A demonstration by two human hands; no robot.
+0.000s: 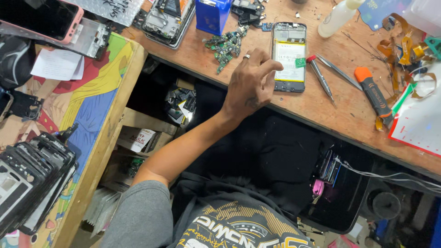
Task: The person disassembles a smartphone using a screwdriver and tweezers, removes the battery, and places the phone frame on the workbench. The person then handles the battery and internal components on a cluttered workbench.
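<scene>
My left hand [250,82], a ring on one finger, reaches across the wooden bench edge [321,119]. Its bunched fingertips grip the left edge of an opened phone [289,57] lying face down with its back removed, a white and yellow battery and a small green tab showing. Just right of the phone lie a red-tipped screwdriver [320,76], metal tweezers [338,72] and an orange-handled tool [373,92]. A heap of small green circuit boards [225,46] sits left of the hand. My right hand is out of view.
A blue box [211,14], another dismantled phone [167,18] and a white bottle [337,16] stand at the back. Orange flex cables [404,46] and a white mat [420,119] lie right. A colourful side table [92,92] holds a pink-cased phone [43,18] and stacked phone frames [32,179].
</scene>
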